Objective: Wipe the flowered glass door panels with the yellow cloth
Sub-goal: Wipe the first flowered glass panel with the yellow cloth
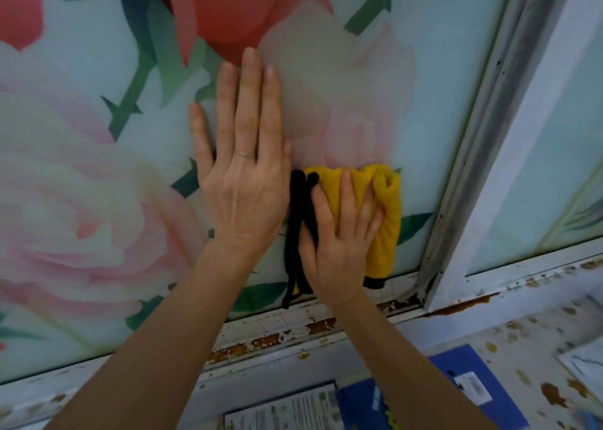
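A smooth, glossy flowered glass panel [98, 168] is filling most of the view, printed with large pink and red roses and green thorned stems on a pale mint ground. A worn white bottom rail [261, 335] is running under it, its paint flaking to rusty brown patches. A grey upright frame [483, 136] is dividing it from a 2nd panel [538, 168] at the right. Below, a stained white ledge [522, 331] is carrying a blue folder [473, 384] and a printed sheet [287, 410].

The left hand [243, 181] is lying flat on the glass, its fingers [248, 103] straight and released, with a thin ring [244, 154] on 1 of them. Just beside it, the right hand [336, 243] is pressing the yellow cloth [385, 207] against the panel's lower right corner, fingers spread over the soft, bunched fabric and not clenched. Black trim [295, 217] is hanging at the cloth's left edge, reaching down to the rail. Open glass is stretching away to the left and above.
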`<control>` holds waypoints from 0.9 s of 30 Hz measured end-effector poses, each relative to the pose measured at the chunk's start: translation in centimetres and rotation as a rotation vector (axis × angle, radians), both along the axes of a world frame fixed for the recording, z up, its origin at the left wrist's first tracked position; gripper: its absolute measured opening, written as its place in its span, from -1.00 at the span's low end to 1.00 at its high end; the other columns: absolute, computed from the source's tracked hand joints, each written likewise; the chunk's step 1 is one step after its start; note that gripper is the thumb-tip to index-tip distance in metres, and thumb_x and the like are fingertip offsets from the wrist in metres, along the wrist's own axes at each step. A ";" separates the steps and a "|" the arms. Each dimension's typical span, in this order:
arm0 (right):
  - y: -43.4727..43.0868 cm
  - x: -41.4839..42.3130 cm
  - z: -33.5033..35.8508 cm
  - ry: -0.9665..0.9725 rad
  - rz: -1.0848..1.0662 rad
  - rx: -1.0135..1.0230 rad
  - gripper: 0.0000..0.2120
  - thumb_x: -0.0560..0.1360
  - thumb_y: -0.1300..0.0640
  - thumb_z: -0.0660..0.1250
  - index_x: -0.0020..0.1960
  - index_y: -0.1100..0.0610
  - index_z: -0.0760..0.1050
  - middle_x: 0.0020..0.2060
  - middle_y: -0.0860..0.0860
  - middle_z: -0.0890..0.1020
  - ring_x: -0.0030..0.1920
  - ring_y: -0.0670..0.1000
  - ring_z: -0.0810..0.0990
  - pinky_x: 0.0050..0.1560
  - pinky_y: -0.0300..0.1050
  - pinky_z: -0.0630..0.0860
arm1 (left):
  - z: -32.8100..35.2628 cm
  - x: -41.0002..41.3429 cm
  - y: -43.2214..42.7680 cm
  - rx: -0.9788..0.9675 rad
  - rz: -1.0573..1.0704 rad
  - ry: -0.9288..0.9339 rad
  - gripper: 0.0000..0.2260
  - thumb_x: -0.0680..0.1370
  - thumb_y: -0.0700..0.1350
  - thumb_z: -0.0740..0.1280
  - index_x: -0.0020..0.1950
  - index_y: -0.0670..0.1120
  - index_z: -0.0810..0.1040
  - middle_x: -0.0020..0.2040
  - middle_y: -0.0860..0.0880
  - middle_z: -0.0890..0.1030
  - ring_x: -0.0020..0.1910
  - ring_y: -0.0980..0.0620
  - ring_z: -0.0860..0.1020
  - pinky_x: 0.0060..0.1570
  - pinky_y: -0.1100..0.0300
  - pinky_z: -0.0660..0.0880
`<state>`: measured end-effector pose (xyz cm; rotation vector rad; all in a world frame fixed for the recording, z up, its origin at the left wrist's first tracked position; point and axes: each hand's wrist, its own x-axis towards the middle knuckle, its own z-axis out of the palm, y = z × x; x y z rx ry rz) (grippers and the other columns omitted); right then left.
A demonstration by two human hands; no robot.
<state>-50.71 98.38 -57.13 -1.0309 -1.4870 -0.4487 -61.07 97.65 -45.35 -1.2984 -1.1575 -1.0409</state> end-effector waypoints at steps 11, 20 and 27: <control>2.8 2.4 2.9 0.394 -0.246 0.045 -0.51 0.65 0.09 0.08 0.54 0.23 0.29 0.50 0.32 0.33 0.53 0.36 0.25 0.56 0.29 0.13 | 1.1 -1.7 -0.7 -0.010 -0.091 0.050 -0.50 0.59 -0.28 0.39 0.52 -0.11 0.40 0.47 -0.30 0.41 0.49 -0.23 0.32 0.49 -0.22 0.15; 0.7 -1.0 -1.6 -0.075 -0.066 0.077 -0.58 0.70 -0.12 0.04 0.53 -0.08 0.17 0.55 0.03 0.16 0.64 0.15 0.01 0.60 0.19 -0.07 | 2.6 -3.8 -1.3 -0.043 -0.027 0.063 -0.56 0.68 -0.17 0.25 0.56 -0.14 0.33 0.48 -0.34 0.37 0.48 -0.32 0.31 0.46 -0.32 0.16; 2.3 1.3 0.7 0.504 -0.294 -0.001 -0.48 0.67 0.05 0.05 0.53 0.31 0.28 0.49 0.37 0.32 0.52 0.29 0.22 0.60 0.16 0.06 | 2.6 -3.3 -0.8 0.021 -0.023 0.051 -0.57 0.65 -0.19 0.33 0.52 -0.12 0.40 0.45 -0.30 0.43 0.46 -0.28 0.36 0.46 -0.27 0.19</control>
